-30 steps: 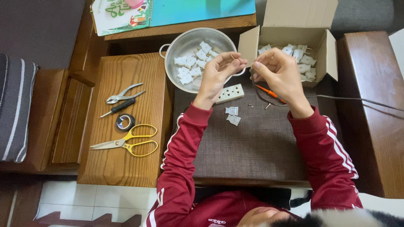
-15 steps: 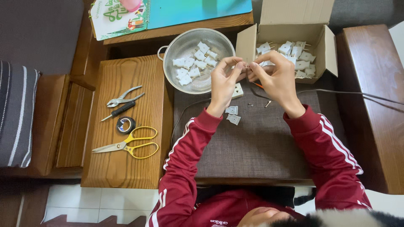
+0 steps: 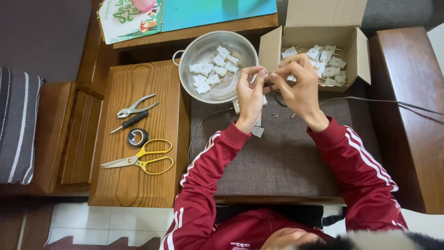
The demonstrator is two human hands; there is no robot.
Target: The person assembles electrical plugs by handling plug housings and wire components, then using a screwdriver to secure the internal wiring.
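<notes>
Grey woven mat (image 3: 277, 162) covers the middle of the wooden bench; the side board (image 3: 138, 176) to the left holds the tools. Open cardboard box (image 3: 356, 55) sits at top right with white plug pieces inside, their thin metal prongs sticking out. Metal colander (image 3: 189, 55) stands just left of the box and holds more white plug pieces (image 3: 210, 74).

Yellow scissors (image 3: 143, 159) lie on the side board, with pliers (image 3: 134, 109), a dark-handled screwdriver (image 3: 132, 121) and a roll of black tape (image 3: 138, 137) above them, all well apart from the hands. A thin cable (image 3: 388, 103) runs in from the right edge toward the hands.

Left hand (image 3: 251, 95) and right hand (image 3: 298, 85) meet above the mat, between colander and box. Both are pinched at the fingertips on one small white plug piece (image 3: 267, 76), mostly hidden by fingers, so its exact shape is hard to tell. A white socket block (image 3: 237, 105) peeks out under the left hand, and small loose bits (image 3: 257, 131) lie on the mat near the wrist.

Judgement: the piece looks light, rigid plastic, smooth and easy to fumble; prongs look thin and bendable. Best grip is by the flat plastic body sides with fingertips, not by the prongs.
</notes>
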